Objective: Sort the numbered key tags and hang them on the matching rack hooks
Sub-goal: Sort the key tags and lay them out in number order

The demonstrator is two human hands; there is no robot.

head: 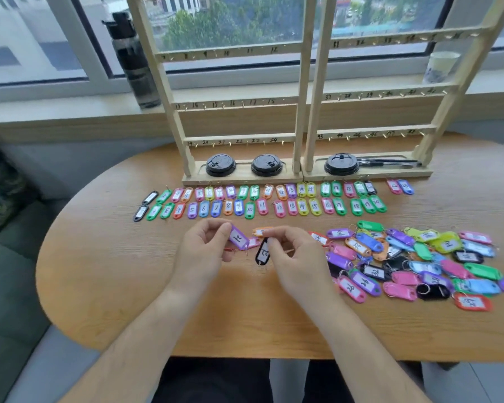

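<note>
- The oval wooden table [99,271] carries two wooden racks [233,139] with numbered hooks.
- Two rows of coloured tags [262,207] lie before them, with a loose heap [413,257] to the right.
- The left hand [204,251] pinches one purple tag [238,238]; the right hand [297,257] pinches one black tag [263,253].

Sorted tag rows [259,200] before racks [303,112], unsorted pile [413,260] right

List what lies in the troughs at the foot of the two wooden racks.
Left trough: two black cup lids. Right trough: one black lid and black pens beside it. Anything beneath the lids is covered.
</note>
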